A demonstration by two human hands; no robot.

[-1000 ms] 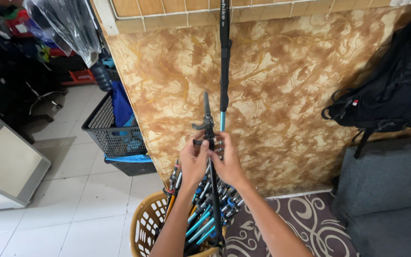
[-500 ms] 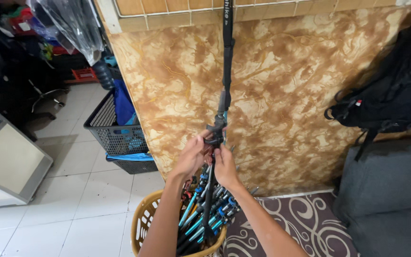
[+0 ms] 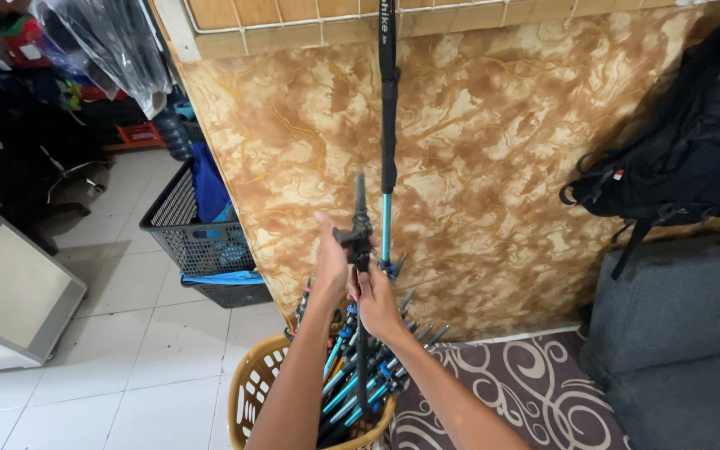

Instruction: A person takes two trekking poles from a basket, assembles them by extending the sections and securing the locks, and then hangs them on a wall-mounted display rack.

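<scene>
Both grips clenched on upright pole: left hand at clamp, right hand just below, steadying. Basket underneath, full of poles.

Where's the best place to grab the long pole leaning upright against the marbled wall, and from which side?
Grip the leaning pole on its thick black upper section, probably from the front, fingers wrapping round. It stands near-vertical against the marbled wall, so the back is blocked; both hands and the basket of poles crowd its thin blue lower end.

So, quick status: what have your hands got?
Left hand and right hand both gripping one black pole, upright. Its lower end sits among poles in yellow basket. Nothing blocking.
</scene>
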